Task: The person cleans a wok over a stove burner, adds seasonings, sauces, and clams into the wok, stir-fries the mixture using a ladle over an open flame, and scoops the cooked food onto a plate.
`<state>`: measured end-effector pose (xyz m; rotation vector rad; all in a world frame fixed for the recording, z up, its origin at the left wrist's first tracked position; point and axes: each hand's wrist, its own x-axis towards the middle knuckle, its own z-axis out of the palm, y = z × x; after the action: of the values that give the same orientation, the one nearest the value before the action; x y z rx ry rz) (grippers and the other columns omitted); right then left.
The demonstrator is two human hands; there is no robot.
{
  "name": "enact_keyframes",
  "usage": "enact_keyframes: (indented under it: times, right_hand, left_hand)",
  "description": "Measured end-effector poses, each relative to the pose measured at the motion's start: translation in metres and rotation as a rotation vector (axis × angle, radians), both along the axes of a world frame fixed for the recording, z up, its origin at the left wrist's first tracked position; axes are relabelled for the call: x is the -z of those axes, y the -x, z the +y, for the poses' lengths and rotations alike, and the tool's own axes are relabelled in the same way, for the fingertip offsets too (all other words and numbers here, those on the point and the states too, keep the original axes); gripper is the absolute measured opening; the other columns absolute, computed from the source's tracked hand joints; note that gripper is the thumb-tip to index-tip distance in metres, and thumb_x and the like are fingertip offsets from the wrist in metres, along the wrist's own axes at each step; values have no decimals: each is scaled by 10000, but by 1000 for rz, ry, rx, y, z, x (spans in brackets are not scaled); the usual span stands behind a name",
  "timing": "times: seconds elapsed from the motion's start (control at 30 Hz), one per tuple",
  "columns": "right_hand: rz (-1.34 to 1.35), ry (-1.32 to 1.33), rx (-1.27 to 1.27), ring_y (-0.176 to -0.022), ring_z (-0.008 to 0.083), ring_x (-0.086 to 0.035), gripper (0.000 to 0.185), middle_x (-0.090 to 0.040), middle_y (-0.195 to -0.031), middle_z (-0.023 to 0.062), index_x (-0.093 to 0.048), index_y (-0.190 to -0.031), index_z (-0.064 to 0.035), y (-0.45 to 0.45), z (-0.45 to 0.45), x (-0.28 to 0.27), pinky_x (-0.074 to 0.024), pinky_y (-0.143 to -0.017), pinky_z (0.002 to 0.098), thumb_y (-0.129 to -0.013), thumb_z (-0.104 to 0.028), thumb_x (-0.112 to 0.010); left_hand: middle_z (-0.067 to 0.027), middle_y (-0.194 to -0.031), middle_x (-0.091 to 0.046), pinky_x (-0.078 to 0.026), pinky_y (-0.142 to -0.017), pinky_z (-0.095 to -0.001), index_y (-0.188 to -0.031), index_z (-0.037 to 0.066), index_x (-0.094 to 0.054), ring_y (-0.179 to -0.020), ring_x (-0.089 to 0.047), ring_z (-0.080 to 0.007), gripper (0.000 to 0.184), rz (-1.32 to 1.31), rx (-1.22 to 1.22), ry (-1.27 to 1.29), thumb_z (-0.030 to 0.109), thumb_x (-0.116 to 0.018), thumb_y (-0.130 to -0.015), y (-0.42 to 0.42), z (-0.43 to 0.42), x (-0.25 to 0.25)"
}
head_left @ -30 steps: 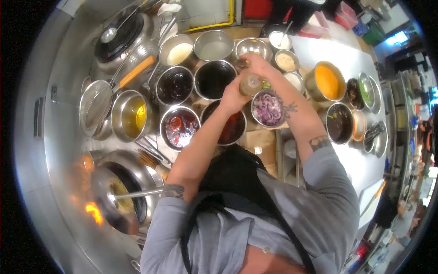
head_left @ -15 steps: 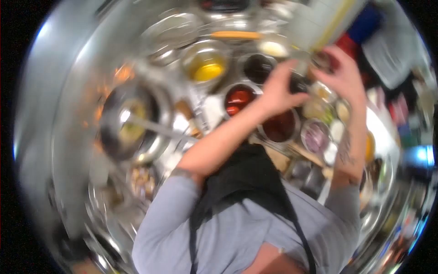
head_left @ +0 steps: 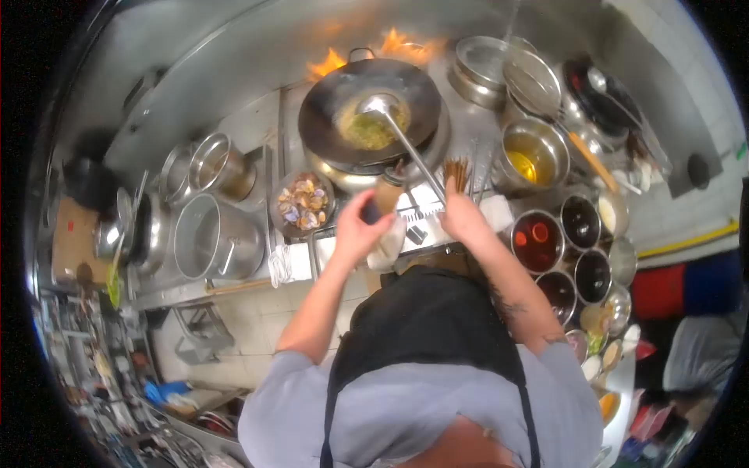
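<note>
The hands have swung from the sauce pots to the wok (head_left: 426,109) at twelve o'clock, its greenish mixture (head_left: 367,134) now within reach — the right hand (head_left: 462,221) closed round the ladle (head_left: 380,103), the left (head_left: 359,234) half-open at a bottle (head_left: 389,195), grip unclear. Shellfish (head_left: 303,200) fill a bowl at ten; yellow oil (head_left: 521,165) sits in a pot at one.

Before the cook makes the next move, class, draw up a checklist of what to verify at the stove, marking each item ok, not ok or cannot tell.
1. Flames burning behind the wok: ok.
2. Ladle with its bowl inside the wok: ok.
3. Right hand on the ladle's handle: ok.
4. Left hand firmly gripping the bottle: cannot tell; it is at the bottle, but the grip is unclear.
5. Shellfish within reach, beside the wok: ok, probably.
6. Food in the wok cooked: cannot tell.
</note>
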<state>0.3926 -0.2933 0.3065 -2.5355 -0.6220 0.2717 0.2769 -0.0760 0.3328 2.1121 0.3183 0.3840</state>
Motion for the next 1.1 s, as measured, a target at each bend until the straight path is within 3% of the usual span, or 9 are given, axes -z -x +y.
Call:
enact_keyframes:
  times: [0.07, 0.17, 0.23, 0.37, 0.47, 0.53, 0.67, 0.8, 1.1]
  right_hand:
    - [93, 193, 36, -988, 433, -653, 629, -654, -1040, 306, -427, -1378, 86, -28, 25, 24, -539, -874, 428, -855, -157, -678]
    - [-21, -88, 0, -808, 359, -697, 522, -693, -912, 248, -484, -1319, 82, -22, 14, 11, -567, -746, 410, -859, -108, -640]
    - [208, -298, 3, -702, 260, -672, 431, -683, -847, 170, -526, -1270, 55, -7, 2, 3, -547, -629, 365, -883, -108, -624]
    - [748, -598, 97, -522, 78, -529, 278, -589, -705, 19, -579, -1192, -11, 28, -17, -35, -435, -458, 247, -942, -131, -601]
    - [887, -715, 143, -499, 56, -465, 215, -526, -671, -31, -590, -1170, -57, 49, -13, -54, -383, -443, 216, -975, -145, -583]
    - [937, -753, 163, -500, 53, -460, 188, -531, -678, -33, -591, -1146, -62, 55, -10, -49, -377, -437, 217, -975, -139, -584]
    - [980, -761, 175, -508, 46, -456, 161, -524, -679, -40, -584, -1120, -71, 57, -3, -53, -372, -432, 218, -973, -136, -588]
    - [996, -769, 202, -510, 52, -456, 125, -514, -673, -41, -574, -1080, -74, 57, 6, -54, -374, -429, 217, -974, -139, -586]
    - [1111, -816, 310, -512, 49, -462, 46, -520, -680, -23, -548, -1004, -78, 42, 41, -55, -363, -405, 191, -970, -98, -571]
  left_hand:
    - [-122, -1089, -675, -509, -899, -338, -1209, 21, -617, -1006, -649, -216, 558, -5, -35, -69, 224, -832, -736, -6, 36, -4]
    - [-187, -1098, -655, -511, -903, -400, -1183, 24, -627, -1012, -644, -337, 531, -36, -50, -331, 198, -793, -710, -41, 94, -1]
    - [-195, -1065, -637, -501, -899, -431, -1170, 33, -630, -1011, -620, -371, 502, -9, -94, -463, 207, -765, -719, -73, 123, -3]
    - [-165, -1116, -605, -493, -903, -472, -1106, 54, -639, -1069, -585, -367, 394, 175, -141, -746, 193, -730, -749, -141, 153, -6]
    - [-142, -1165, -596, -490, -907, -488, -1083, 66, -646, -1109, -575, -345, 307, 298, -141, -910, 155, -684, -792, -180, 166, 0]
    - [-103, -1157, -617, -469, -925, -461, -1038, 70, -699, -1122, -577, -289, 218, 320, -169, -975, 88, -603, -843, -191, 162, -2]
    - [-88, -1198, -617, -439, -962, -451, -1065, 86, -721, -1162, -551, -271, 243, 369, -169, -924, 118, -603, -855, -209, 172, 10]
    - [-83, -1196, -617, -443, -952, -450, -1078, 89, -718, -1182, -537, -267, 252, 410, -129, -959, 134, -543, -902, -207, 179, 9]
    - [-82, -1176, -609, -453, -938, -448, -1062, 93, -702, -1164, -545, -279, 234, 345, -104, -900, 111, -548, -886, -183, 215, 30]
